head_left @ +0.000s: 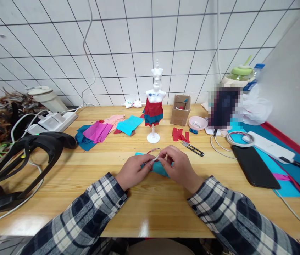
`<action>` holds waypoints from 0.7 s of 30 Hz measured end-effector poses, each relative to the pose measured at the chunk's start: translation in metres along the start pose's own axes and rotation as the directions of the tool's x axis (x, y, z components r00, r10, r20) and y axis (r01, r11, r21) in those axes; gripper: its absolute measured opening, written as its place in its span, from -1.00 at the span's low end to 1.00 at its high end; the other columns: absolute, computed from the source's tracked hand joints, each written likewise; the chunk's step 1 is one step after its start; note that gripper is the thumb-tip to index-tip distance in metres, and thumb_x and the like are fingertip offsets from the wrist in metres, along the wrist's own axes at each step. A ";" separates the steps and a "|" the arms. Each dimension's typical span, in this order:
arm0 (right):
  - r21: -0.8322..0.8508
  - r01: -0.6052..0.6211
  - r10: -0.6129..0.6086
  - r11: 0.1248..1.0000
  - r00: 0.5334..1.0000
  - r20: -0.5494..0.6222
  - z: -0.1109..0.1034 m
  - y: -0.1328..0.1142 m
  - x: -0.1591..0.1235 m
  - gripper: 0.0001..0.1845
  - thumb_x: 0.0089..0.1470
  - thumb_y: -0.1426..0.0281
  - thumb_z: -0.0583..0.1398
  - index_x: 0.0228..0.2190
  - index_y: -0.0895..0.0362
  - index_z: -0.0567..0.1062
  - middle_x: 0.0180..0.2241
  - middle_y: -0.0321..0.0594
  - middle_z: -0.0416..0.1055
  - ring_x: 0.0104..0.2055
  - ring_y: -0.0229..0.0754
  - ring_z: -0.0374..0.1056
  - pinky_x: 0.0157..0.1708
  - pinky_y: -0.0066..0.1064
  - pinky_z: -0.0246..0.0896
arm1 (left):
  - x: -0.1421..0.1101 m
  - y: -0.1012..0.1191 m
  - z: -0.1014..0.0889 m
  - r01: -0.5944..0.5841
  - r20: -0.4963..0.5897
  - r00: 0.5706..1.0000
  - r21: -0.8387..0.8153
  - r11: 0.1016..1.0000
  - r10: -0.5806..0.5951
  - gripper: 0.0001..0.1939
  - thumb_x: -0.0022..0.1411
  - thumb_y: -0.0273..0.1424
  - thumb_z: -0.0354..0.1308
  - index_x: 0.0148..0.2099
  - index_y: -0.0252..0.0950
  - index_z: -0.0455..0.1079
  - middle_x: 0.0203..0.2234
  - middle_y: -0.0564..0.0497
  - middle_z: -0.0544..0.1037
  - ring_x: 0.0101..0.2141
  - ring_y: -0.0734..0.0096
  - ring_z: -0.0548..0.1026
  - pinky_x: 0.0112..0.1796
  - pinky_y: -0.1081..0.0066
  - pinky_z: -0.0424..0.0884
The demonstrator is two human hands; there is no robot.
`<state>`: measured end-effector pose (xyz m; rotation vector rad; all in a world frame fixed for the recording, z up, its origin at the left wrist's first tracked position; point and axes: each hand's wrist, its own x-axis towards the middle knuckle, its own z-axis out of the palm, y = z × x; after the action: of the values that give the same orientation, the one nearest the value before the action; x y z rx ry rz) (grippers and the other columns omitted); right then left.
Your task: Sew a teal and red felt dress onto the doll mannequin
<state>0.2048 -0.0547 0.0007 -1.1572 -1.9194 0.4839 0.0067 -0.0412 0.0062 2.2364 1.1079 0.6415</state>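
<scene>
My left hand (136, 170) and my right hand (178, 166) meet over the middle of the table. Fingertips of both hands pinch a thin white ring that looks like a narrow roll of tape (155, 159). Beneath them lies a turquoise piece of cloth (160, 169), partly covered by my hands; a bit of red shows beside it. Just behind stands a small white dress form (155, 95) on a round base, wearing a tiered red and teal skirt (153, 112). Thread snips (193, 148) rest to the right of my right hand, near red cloth scraps (179, 135).
Coloured cloth pieces (99, 131) lie at back left. A cardboard box (180, 109) and a pink bowl (198, 123) of small bits stand at back right. Right are another tape roll (248, 144), a black phone (256, 167) and cables; left, a black headset-like frame (51, 152) and power strip (56, 122).
</scene>
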 end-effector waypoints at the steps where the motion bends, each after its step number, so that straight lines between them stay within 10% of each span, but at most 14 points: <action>1: 0.004 0.018 -0.018 1.000 1.000 0.009 0.000 0.000 0.000 -0.97 0.13 0.41 0.18 -0.37 0.11 0.42 -0.39 -0.26 0.41 -0.43 -0.25 0.29 -0.42 -0.41 0.17 | 0.000 -0.001 0.000 0.005 -0.021 1.000 -0.010 1.000 -0.005 -0.73 0.34 -0.32 -0.03 -0.10 -0.22 0.49 -0.30 0.02 0.63 -0.30 0.38 0.55 -0.25 0.47 0.39; 21: -0.019 0.137 -0.136 0.990 0.990 0.033 0.002 -0.006 -0.002 -0.91 0.24 0.39 0.06 -0.29 0.09 0.36 -0.30 -0.18 0.39 -0.25 -0.17 0.33 -0.31 -0.37 0.21 | 0.005 0.011 -0.004 0.102 -0.133 0.983 -0.173 0.980 -0.126 -0.71 0.26 -0.28 0.04 -0.41 -0.31 0.47 -0.66 0.09 0.45 -0.56 0.48 0.39 -0.45 0.51 0.30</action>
<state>0.2004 -0.0592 0.0025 -1.0284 -2.0201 0.4108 0.0133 -0.0413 0.0176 1.9955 1.1974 0.8249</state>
